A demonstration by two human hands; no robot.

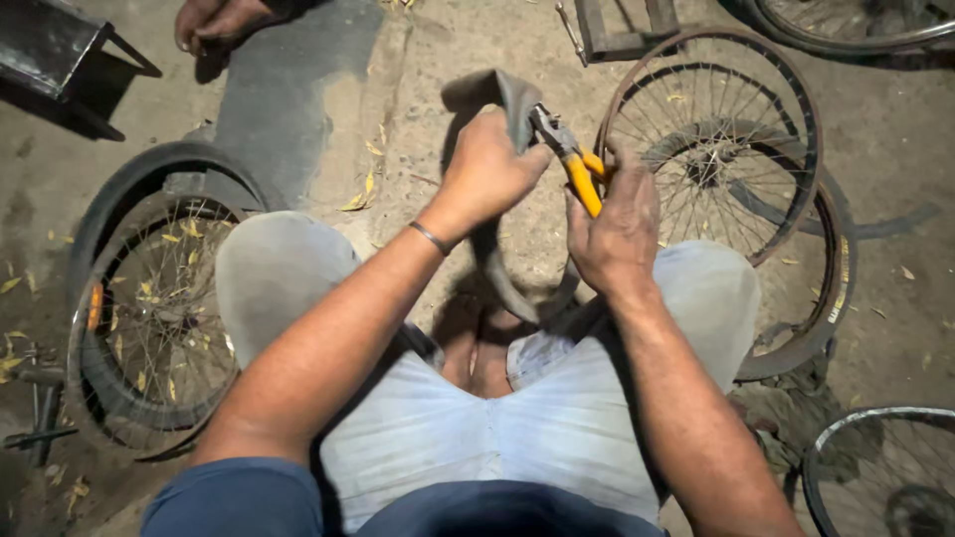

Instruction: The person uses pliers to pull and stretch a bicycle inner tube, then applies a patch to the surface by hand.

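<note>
left hand: the left hand (489, 167) sits just above frame centre, its grip clenched on a strip of dark rubber tube (509, 97); a thin metal bangle (430, 238) rings the wrist
right hand: the right hand (619, 224) lies at 3 o'clock from the left, close beside it, its grip clenched on the yellow handles of a pair of pliers (569, 159)
pliers: they slant toward 11 o'clock, and the dark jaws bite the rubber tube just beside the left fingers
rubber tube: it rises at 12 o'clock from the left hand, folds over at the top, and its lower run curves down between the knees toward 6 o'clock
legs: pale jeans (468, 423) cover both bent knees, with bare feet (476, 343) on the dirt floor (448, 40) between them
left wheel: a spoked bicycle wheel with tyre (149, 308) lies at 9 o'clock, dry leaves scattered in it
right wheels: a bare spoked rim (711, 139) lies at 2 o'clock, overlapping another tyred wheel (821, 298)
other person: a bare foot (214, 20) shows at 11 o'clock, well apart
</note>
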